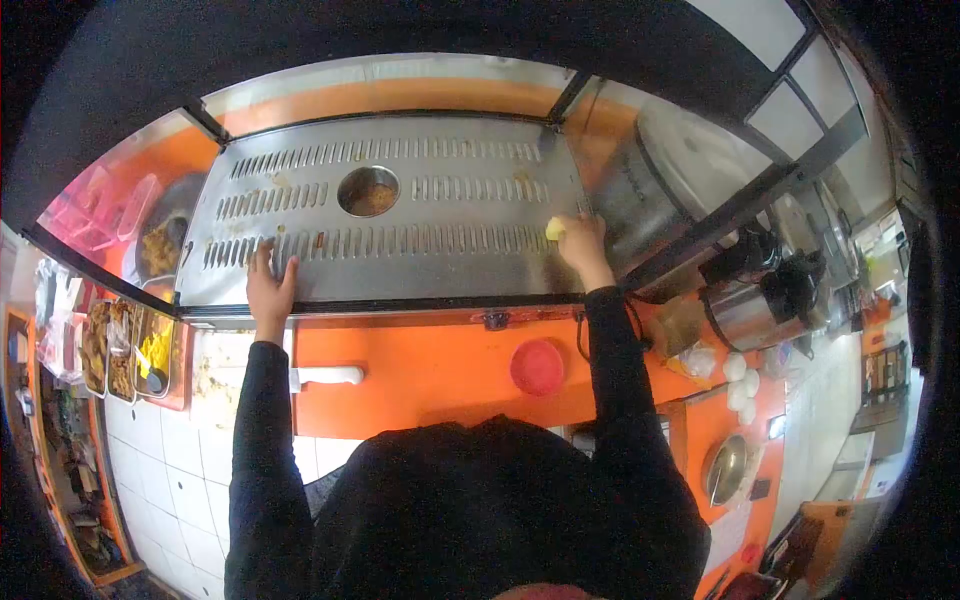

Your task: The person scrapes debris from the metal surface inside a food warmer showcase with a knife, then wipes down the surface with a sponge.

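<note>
A slotted steel tray (430, 270) with a round opening lies inside a glass-sided, black-framed case. My left hand (270, 287) rests at the tray's front left, fingers apart, with nothing visible in it. At the tray's right end, my right hand (583, 248) has its fingers closed on a small pale yellow piece (554, 229), whose exact nature I cannot make out. Brown crumbs or liquid show in the round opening (368, 192). Small food bits are scattered among the slots.
Below the case, an orange counter (430, 385) holds a red bowl (538, 367) and a white-handled knife (330, 375) beside a white board (215, 372). Food trays (120, 350) stand left. At right are steel cookers (765, 305), eggs (737, 380) and a metal bowl (727, 468).
</note>
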A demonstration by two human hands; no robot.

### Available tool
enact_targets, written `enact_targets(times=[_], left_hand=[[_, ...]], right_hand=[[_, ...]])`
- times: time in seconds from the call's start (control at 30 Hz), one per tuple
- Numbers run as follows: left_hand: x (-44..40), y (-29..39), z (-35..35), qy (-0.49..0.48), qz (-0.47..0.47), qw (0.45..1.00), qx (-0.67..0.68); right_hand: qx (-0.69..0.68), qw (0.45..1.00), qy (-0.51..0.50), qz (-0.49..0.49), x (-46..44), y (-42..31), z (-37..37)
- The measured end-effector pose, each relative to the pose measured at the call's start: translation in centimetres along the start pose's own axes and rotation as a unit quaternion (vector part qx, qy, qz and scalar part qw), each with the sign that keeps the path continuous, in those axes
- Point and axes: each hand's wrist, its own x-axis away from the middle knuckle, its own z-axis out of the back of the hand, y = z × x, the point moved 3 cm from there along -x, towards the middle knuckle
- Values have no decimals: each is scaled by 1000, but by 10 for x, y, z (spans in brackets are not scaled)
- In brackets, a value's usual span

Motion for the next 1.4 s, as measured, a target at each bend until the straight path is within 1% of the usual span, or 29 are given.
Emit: enact_targets(times=[0.1,0.13,0.17,0.27,0.37,0.57,0.6,0.7,0.8,0.9,0.93,1.03,1.07,1.17,1.27,1.37,1.4], left_hand=[[2,5,5,-12,48,998,48],[2,3,4,4,28,999,43],[2,3,3,1,21,999,35],[1,4,3,-6,6,1000,16],[1,5,2,-4,2,1000,14],[1,7,5,6,-17,1000,8],[1,7,5,7,-17,1000,6],[4,8,6,2,0,1000,15],[3,8,5,14,1,1000,21],[3,8,7,11,6,1000,22],[3,10,8,7,11,1000,23],[2,13,10,5,10,1000,29],[2,11,9,12,3,1000,25],[2,9,8,20,5,999,38],[2,10,10,8,18,999,41],[2,7,8,16,9,999,39],[-2,6,7,25,1,999,40]], right_hand=[[26,999,-6,31,2,-7,6],[22,999,-4,33,5,-7,5],[18,999,-1,34,7,-8,5],[15,998,-51,17,11,-14,8],[51,998,-13,35,22,-26,17],[-9,999,-4,36,71,-35,13],[-24,995,74,63,81,-34,15],[-155,986,62,-5,92,-22,24],[-113,980,145,-79,82,-18,30],[17,998,49,-26,83,-41,17],[33,997,76,0,89,-51,8],[-6,996,77,38,96,-71,12],[0,995,100,24,88,-66,5],[43,991,125,-9,48,-54,-7],[35,997,71,2,15,-49,0],[19,997,66,46,31,-35,-3],[10,998,47,34,37,-35,0]])
